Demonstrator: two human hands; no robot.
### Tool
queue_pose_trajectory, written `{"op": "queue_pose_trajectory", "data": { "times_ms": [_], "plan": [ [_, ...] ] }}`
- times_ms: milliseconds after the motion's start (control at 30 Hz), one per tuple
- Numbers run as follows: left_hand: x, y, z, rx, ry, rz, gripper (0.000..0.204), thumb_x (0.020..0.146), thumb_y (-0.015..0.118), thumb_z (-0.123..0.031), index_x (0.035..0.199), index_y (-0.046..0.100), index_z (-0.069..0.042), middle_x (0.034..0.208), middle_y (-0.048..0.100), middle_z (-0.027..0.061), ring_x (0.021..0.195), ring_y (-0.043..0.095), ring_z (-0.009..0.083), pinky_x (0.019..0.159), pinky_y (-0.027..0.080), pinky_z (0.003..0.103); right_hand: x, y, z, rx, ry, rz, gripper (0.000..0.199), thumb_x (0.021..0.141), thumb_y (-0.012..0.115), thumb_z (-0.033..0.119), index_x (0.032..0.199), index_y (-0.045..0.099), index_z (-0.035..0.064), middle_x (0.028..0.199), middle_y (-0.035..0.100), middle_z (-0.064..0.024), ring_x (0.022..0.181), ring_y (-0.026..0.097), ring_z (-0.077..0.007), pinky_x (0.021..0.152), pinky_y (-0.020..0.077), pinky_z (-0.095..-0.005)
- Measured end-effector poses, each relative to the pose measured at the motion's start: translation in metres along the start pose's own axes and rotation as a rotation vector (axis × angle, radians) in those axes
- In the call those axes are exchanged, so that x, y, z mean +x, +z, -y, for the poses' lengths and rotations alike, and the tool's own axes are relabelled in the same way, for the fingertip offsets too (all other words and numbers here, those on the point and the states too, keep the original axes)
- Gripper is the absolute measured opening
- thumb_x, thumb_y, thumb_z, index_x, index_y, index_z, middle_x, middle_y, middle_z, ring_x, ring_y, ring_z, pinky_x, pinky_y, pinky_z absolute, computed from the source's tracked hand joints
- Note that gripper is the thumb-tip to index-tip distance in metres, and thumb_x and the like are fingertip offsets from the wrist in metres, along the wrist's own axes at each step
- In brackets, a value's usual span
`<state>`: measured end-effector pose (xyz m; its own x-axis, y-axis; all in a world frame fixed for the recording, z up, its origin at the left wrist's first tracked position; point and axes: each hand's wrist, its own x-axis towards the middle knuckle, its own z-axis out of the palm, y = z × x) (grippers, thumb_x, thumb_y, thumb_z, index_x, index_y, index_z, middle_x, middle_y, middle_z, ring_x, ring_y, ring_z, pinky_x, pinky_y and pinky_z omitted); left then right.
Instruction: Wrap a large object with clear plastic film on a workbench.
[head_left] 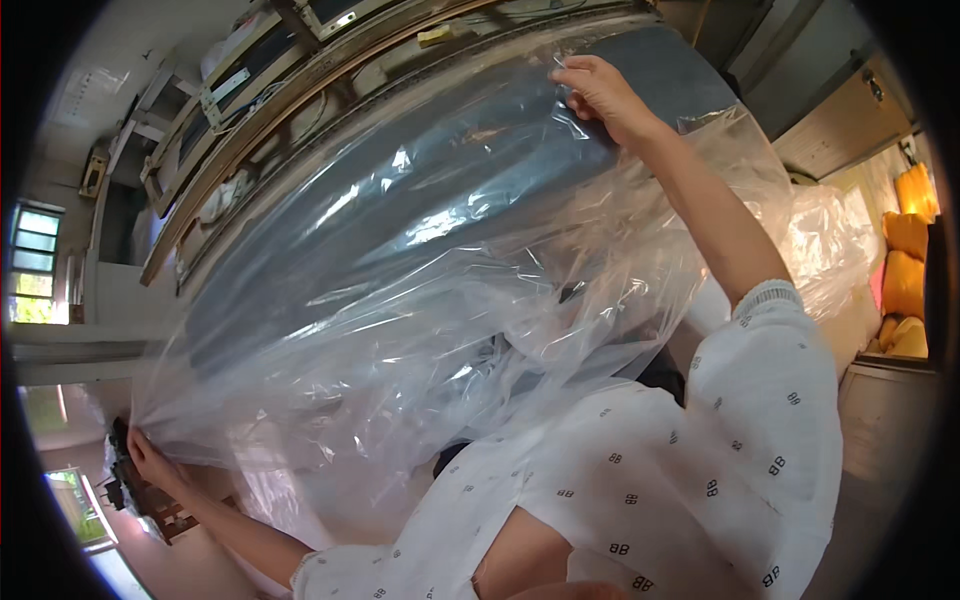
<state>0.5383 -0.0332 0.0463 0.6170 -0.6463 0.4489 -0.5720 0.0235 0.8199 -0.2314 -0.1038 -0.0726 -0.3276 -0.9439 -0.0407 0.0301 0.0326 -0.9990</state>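
A wide sheet of clear plastic film (pixel 430 300) stretches between my two hands, wrinkled and shiny, and hangs down in front of my body. At the far right, my right hand (pixel 600 95) pinches its upper edge between closed fingers. My left hand (pixel 145 450), low at the left, has its fingers closed on the film's other end, where the folds gather to a point. Beneath the film lies a long dark grey-blue surface (pixel 650 70), bare near its far right end and seen through the plastic elsewhere.
Behind the surface runs a machine frame with long rails (pixel 250 125) and a small yellow block (pixel 436 36). More crumpled clear plastic (pixel 830 235) spreads at the right, near a wooden cabinet (pixel 845 115) and yellow-orange bundles (pixel 905 275). Windows (pixel 37 250) show at the left.
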Motion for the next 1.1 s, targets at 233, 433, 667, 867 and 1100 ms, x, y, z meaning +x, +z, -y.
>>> {"op": "queue_pose_trajectory", "data": {
  "times_ms": [233, 433, 667, 867, 1100],
  "plan": [
    [-0.052, -0.123, 0.053, 0.194, -0.047, -0.102, 0.031, 0.083, 0.058, -0.026, 0.101, 0.059, 0.000, 0.103, 0.058, 0.0054, 0.088, 0.053, 0.0184, 0.077, 0.043, 0.030, -0.045, 0.024, 0.014, -0.181, -0.366, 0.225, 0.033, 0.076, 0.063, 0.017, 0.103, 0.054, 0.0012, 0.062, 0.049, 0.0029, 0.057, 0.046, -0.0044, 0.050, 0.0363, -0.0210],
    [-0.078, -0.026, -0.020, 1.313, 0.525, 0.178, 0.026, 0.071, 0.062, -0.023, 0.092, 0.063, -0.009, 0.090, 0.056, 0.0173, 0.086, 0.053, 0.0350, 0.078, 0.042, 0.042, -0.088, 0.023, 0.027, -0.147, -0.289, 0.287, 0.034, 0.078, 0.060, 0.008, 0.110, 0.053, 0.0030, 0.062, 0.040, 0.0070, 0.059, 0.038, -0.0013, 0.055, 0.0337, -0.0168],
    [-0.211, 0.241, -0.220, 0.043, 0.777, 0.852, 0.018, 0.082, 0.056, -0.006, 0.099, 0.060, -0.002, 0.096, 0.056, 0.0063, 0.088, 0.054, 0.0137, 0.072, 0.042, 0.022, -0.096, 0.013, 0.021, -0.142, -0.385, 0.247, 0.040, 0.077, 0.059, 0.005, 0.116, 0.050, 0.0039, 0.062, 0.040, 0.0061, 0.059, 0.039, -0.0021, 0.055, 0.0330, -0.0169],
    [-0.313, 0.338, -0.309, -0.360, 0.957, 1.089, 0.024, 0.073, 0.067, -0.012, 0.096, 0.063, -0.005, 0.094, 0.059, 0.0063, 0.083, 0.058, 0.0170, 0.068, 0.045, 0.026, -0.104, 0.004, 0.029, -0.101, -0.364, 0.290, 0.048, 0.076, 0.059, 0.004, 0.122, 0.044, 0.0042, 0.062, 0.040, 0.0057, 0.059, 0.040, -0.0021, 0.056, 0.0333, -0.0169],
    [-0.326, 0.386, -0.333, -0.250, 1.294, 1.058, 0.025, 0.070, 0.066, -0.004, 0.094, 0.065, -0.009, 0.087, 0.061, 0.0065, 0.080, 0.059, 0.0182, 0.070, 0.046, 0.025, -0.109, -0.016, 0.042, 0.172, -0.216, 0.355, 0.052, 0.075, 0.062, 0.009, 0.122, 0.042, 0.0003, 0.065, 0.044, 0.0054, 0.058, 0.041, -0.0023, 0.053, 0.0348, -0.0175]
  ]
}}
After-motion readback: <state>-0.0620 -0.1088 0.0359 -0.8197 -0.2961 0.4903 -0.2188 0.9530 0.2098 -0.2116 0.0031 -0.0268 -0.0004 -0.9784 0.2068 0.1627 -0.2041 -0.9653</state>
